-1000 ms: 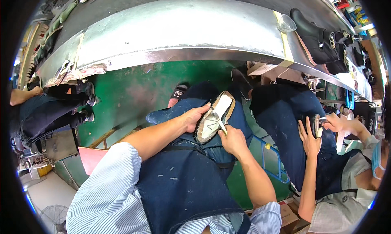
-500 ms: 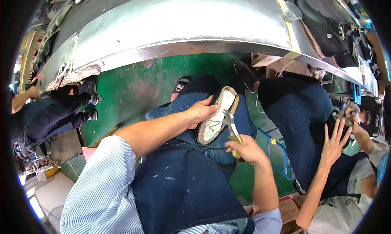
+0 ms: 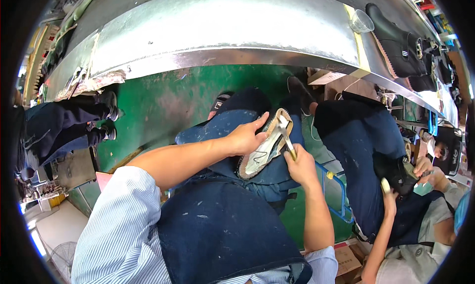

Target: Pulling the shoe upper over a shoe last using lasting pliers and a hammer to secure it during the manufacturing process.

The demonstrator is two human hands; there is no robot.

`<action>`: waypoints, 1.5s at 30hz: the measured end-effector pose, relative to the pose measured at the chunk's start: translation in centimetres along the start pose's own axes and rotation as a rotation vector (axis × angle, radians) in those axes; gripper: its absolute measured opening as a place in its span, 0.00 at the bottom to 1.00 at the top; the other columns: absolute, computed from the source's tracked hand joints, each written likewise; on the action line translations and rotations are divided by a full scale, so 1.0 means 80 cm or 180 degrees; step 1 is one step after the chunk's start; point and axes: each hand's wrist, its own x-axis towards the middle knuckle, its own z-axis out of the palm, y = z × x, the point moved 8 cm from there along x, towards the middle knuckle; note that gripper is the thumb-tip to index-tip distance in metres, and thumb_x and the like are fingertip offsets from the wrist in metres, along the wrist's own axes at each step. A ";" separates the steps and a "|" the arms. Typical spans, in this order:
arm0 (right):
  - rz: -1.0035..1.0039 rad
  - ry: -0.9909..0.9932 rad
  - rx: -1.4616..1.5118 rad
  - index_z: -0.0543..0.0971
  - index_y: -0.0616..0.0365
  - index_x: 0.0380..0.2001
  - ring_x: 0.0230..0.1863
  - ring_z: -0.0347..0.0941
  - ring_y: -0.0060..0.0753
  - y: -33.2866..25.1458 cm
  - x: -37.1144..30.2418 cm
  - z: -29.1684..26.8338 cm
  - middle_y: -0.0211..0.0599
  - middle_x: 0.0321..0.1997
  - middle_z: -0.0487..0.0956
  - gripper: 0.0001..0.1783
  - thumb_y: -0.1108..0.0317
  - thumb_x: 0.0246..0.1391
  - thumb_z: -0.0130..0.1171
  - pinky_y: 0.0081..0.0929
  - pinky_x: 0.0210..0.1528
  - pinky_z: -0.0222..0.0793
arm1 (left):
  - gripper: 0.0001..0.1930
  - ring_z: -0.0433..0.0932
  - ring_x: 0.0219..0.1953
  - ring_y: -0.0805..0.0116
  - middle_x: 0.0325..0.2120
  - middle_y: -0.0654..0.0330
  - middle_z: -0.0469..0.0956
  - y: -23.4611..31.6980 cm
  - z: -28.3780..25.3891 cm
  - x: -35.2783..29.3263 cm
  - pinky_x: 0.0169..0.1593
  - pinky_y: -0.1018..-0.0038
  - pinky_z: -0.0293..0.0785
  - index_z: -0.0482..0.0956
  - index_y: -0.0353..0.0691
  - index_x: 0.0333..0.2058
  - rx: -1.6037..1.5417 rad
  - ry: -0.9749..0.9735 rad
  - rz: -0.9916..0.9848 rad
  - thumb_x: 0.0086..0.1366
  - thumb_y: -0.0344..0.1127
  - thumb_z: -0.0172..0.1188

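An unfinished shoe (image 3: 256, 164) lies sole-up across my lap, with a whitish bottom and a tan, stitched-looking rim. My left hand (image 3: 246, 137) grips its side, thumb over the edge and fingers partly hidden beneath. In my right hand (image 3: 301, 166) is a hammer (image 3: 287, 139) with a metal head and a yellowish handle. Its head is at the far end of the sole; whether it touches or hovers just above I cannot tell. A dark line is visible on the nearer part of the sole.
A metal-topped workbench (image 3: 222, 24) runs across in front, carrying a clear plastic cup (image 3: 361, 22) and black boots (image 3: 398, 44). At my right a co-worker's hand (image 3: 390, 203) is beside a black shoe (image 3: 393, 172). A blue metal frame (image 3: 338, 195) stands between us. Another person's legs (image 3: 64, 125) are at left.
The hammer has moved up and away along the sole toward its far end. My left hand has shifted slightly on the shoe. The co-worker's raised hand has lowered.
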 end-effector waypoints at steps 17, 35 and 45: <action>0.0028 -0.0304 0.1313 0.77 0.66 0.36 0.36 0.81 0.43 -0.038 0.025 -0.039 0.50 0.28 0.81 0.24 0.52 0.68 0.44 0.42 0.33 0.75 | 0.27 0.81 0.32 0.42 0.31 0.41 0.80 0.038 0.003 -0.011 0.41 0.54 0.78 0.54 0.58 0.69 0.1062 -0.1081 0.0214 0.72 0.40 0.42; 0.0203 -0.0624 0.0297 0.75 0.68 0.31 0.37 0.74 0.70 -0.054 -0.001 -0.015 0.66 0.31 0.77 0.26 0.52 0.67 0.44 0.57 0.42 0.67 | 0.43 0.73 0.58 0.45 0.57 0.33 0.69 -0.008 0.000 -0.003 0.61 0.67 0.68 0.51 0.23 0.66 0.0347 -0.0867 -0.0384 0.64 0.47 0.59; 0.0787 -0.0309 0.2060 0.77 0.65 0.37 0.26 0.74 0.23 0.002 -0.082 0.016 0.32 0.25 0.78 0.16 0.59 0.62 0.55 0.25 0.30 0.69 | 0.53 0.70 0.61 0.48 0.59 0.37 0.68 -0.014 0.012 -0.088 0.64 0.68 0.64 0.48 0.31 0.69 -0.0230 -0.0621 -0.0336 0.50 0.39 0.73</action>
